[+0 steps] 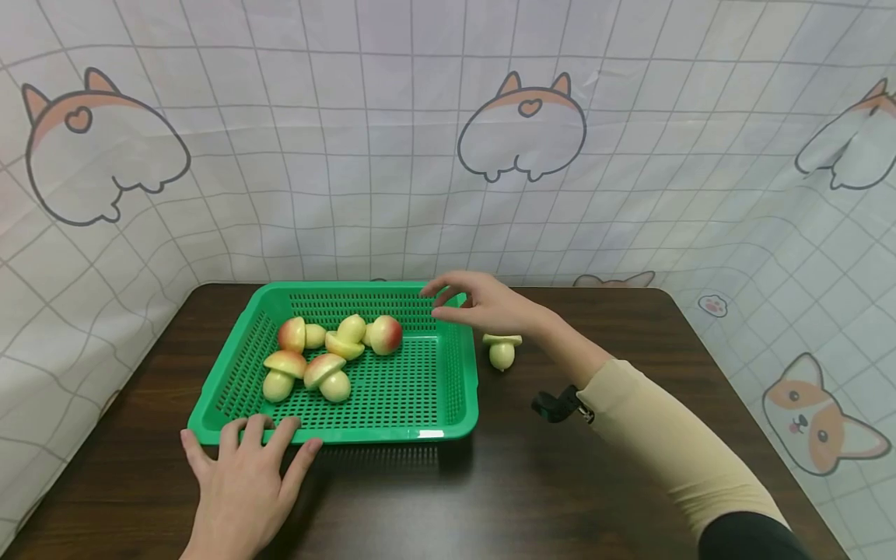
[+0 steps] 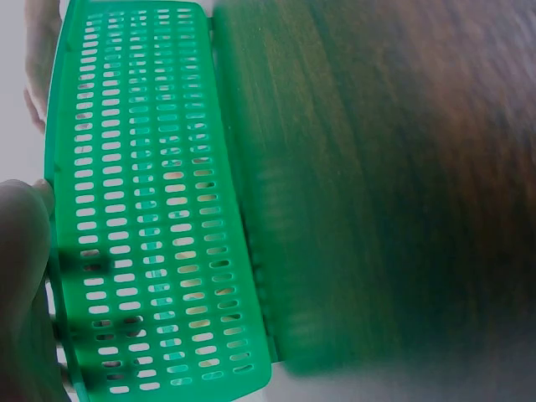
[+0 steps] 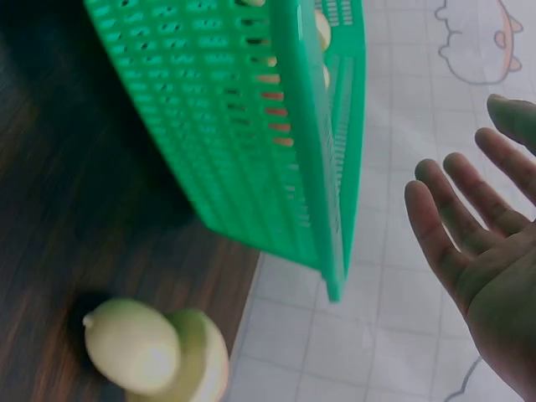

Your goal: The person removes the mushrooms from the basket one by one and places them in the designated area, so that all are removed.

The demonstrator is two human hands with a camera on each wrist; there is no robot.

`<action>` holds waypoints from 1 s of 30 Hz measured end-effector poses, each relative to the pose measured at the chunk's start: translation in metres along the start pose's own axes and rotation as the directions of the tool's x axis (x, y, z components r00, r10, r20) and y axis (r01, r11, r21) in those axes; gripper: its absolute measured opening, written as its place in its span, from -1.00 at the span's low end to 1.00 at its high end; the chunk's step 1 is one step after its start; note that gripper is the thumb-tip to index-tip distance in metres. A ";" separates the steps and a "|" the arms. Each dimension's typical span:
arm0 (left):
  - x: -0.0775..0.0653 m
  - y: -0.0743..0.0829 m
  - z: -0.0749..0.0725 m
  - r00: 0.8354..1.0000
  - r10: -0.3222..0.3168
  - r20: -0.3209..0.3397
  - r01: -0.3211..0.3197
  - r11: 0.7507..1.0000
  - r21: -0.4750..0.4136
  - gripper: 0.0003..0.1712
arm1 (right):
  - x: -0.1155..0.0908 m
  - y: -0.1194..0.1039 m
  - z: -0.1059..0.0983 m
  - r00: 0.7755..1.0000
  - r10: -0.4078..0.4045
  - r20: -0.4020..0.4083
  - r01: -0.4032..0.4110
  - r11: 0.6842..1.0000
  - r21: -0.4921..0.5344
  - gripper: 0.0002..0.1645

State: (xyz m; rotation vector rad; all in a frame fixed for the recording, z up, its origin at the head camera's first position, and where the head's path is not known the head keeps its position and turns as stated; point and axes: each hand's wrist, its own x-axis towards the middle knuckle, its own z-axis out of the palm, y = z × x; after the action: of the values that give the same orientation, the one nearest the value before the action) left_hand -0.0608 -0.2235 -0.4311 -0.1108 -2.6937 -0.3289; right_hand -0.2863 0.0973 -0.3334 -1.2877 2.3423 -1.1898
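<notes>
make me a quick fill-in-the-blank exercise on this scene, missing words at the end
The perforated basket is ____ in colour.
Inside the basket, the toy mushrooms number ____.
In the head view, the lone toy mushroom on the wooden table lies to the ____ of the basket.
The left hand touches the basket's rim, while the right hand holds ____.

Missing words: green; five; right; nothing.

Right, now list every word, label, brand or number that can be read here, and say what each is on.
None: no readable text in any view.
Green basket: a pale patch on its front rim could be a label or glare; nothing legible.
Backdrop: cartoon drawings only, no words seen.
</notes>
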 end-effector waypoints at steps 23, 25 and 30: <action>-0.001 0.000 0.003 1.000 -0.006 0.000 0.006 1.000 0.000 -0.50 | 0.055 -0.025 0.038 0.991 -0.035 0.130 0.040 0.999 -0.031 -0.58; -0.001 0.000 0.003 1.000 -0.009 0.000 0.009 1.000 0.004 -0.49 | 0.059 -0.026 0.042 0.989 -0.031 0.145 0.036 0.999 -0.033 -0.58; -0.001 -0.001 0.002 1.000 -0.003 -0.006 0.003 1.000 0.005 -0.48 | 0.067 -0.025 0.052 0.986 0.004 0.165 0.003 0.999 -0.042 -0.58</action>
State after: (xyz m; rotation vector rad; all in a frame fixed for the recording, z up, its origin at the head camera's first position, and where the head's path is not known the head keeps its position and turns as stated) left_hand -0.0611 -0.2244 -0.4337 -0.1040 -2.6893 -0.3226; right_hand -0.2838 0.0096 -0.3365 -1.3442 2.2597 -0.9974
